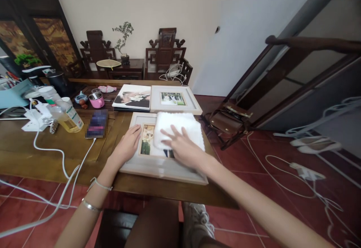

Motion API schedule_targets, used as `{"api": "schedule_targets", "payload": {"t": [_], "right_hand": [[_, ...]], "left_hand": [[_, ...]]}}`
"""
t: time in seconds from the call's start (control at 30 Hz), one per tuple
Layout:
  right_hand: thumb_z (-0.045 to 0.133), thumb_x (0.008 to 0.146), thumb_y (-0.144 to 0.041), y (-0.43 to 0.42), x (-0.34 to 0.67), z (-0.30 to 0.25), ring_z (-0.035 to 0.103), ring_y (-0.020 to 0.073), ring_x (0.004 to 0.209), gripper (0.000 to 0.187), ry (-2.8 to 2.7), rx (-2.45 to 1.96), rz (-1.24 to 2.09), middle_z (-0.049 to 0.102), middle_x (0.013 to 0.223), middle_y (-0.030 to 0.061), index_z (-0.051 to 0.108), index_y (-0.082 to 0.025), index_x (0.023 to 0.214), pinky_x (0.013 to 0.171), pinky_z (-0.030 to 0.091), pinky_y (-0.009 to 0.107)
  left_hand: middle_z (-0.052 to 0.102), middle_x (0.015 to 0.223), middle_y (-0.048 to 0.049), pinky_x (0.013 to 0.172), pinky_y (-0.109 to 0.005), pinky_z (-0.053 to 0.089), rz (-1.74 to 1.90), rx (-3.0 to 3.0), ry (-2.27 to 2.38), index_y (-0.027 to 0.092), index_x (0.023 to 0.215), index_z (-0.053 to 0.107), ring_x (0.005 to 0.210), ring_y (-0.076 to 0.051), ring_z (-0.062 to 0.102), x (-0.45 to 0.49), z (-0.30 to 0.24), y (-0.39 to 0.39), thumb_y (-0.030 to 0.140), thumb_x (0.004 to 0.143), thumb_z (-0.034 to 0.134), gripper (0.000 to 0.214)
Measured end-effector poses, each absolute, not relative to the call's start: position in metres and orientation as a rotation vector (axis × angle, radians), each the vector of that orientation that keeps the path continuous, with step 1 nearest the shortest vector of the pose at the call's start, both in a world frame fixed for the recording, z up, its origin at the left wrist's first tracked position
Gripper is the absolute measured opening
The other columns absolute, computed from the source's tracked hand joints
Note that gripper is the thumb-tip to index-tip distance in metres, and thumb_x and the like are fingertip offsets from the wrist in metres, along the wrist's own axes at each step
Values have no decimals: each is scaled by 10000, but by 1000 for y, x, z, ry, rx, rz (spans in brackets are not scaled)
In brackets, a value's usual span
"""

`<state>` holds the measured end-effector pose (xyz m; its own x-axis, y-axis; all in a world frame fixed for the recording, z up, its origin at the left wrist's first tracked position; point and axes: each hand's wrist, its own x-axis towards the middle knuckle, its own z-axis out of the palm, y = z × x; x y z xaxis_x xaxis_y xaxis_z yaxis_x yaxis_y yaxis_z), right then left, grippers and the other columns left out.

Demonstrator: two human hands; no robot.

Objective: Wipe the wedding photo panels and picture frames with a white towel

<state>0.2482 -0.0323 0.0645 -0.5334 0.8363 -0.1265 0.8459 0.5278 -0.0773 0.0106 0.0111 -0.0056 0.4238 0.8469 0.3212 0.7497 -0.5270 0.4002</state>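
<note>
A picture frame [162, 170] with a light wooden edge and pale mat lies flat on the table in front of me. A folded white cloth [180, 122] covers its upper right part, hiding some of the picture inside. My right hand [179, 142] rests on the cloth with its fingers spread, pressing it against the frame. On the frame's left side lies my left hand [128, 142], fingers stretched out. Behind it, a second frame [190, 105] with a photo and a white-covered album [132, 95] sit side by side.
Left on the wooden table [113, 178] are a phone [96, 124] on a charging cable, a bottle of yellowish liquid [69, 118], a power strip [36, 118] and a pink mug [96, 100]. A dark wooden chair [304, 46] with a brown bag [229, 120] stands right. Cables cross the floor.
</note>
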Motion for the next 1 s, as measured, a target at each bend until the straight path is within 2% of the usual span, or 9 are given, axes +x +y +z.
{"api": "schedule_targets", "payload": {"t": [0.17, 0.27, 0.43, 0.53, 0.67, 0.77, 0.87, 1.0], "right_hand": [[399, 624, 88, -110, 245, 102, 180, 378, 1410, 756, 2649, 1209, -630, 333, 1520, 43, 607, -262, 1261, 1071, 267, 653], [399, 631, 77, -116, 244, 102, 209, 366, 1405, 724, 2688, 1217, -663, 349, 1513, 34, 624, -253, 1236, 1078, 288, 628], [439, 664, 50, -56, 243, 60, 173, 393, 1409, 700, 2786, 1459, -236, 330, 1521, 70, 572, -204, 1302, 1084, 187, 674], [466, 721, 8, -3, 246, 44, 135, 424, 1408, 627, 2779, 1605, 39, 255, 1551, 84, 558, -174, 1314, 1071, 175, 693], [446, 781, -21, 35, 241, 43, 72, 463, 1403, 574, 2755, 1621, 149, 207, 1568, 62, 544, -165, 1328, 1043, 160, 737], [428, 746, 22, 18, 232, 48, 57, 455, 1407, 628, 2755, 1509, 33, 230, 1561, 57, 540, -174, 1333, 1035, 158, 746], [420, 684, 49, -26, 227, 63, 91, 434, 1411, 694, 2750, 1370, -256, 266, 1548, 57, 550, -188, 1323, 1042, 168, 736], [398, 638, 58, -83, 233, 99, 128, 356, 1426, 726, 2701, 1120, -683, 305, 1533, 2, 595, -248, 1266, 1089, 218, 647]], "left_hand": [[470, 1420, -130, 1112, -458, 351, 735, 2474, 1412, 155, 1317, 501, 1348, -229, 394, 12, -6, 10, 236, 965, 337, 396], [474, 1416, -129, 1111, -455, 353, 746, 2474, 1407, 159, 1313, 504, 1351, -226, 391, 12, -6, 10, 222, 963, 337, 393], [489, 1401, -129, 1110, -449, 354, 778, 2487, 1387, 165, 1307, 509, 1343, -223, 404, 11, -7, 11, 212, 959, 342, 389], [492, 1397, -133, 1108, -461, 354, 781, 2496, 1380, 166, 1301, 515, 1340, -227, 409, 11, -7, 11, 217, 958, 347, 385], [487, 1401, -137, 1105, -471, 356, 756, 2489, 1390, 152, 1306, 510, 1343, -233, 402, 11, -6, 11, 224, 958, 343, 392], [481, 1407, -144, 1104, -474, 359, 748, 2478, 1404, 136, 1311, 506, 1342, -234, 402, 11, -6, 11, 203, 953, 335, 402], [475, 1413, -142, 1107, -467, 360, 755, 2472, 1408, 137, 1316, 503, 1345, -229, 399, 11, -8, 11, 167, 942, 326, 414], [465, 1423, -142, 1112, -460, 357, 738, 2467, 1422, 130, 1326, 496, 1358, -230, 382, 12, -7, 10, 155, 937, 323, 426]]}}
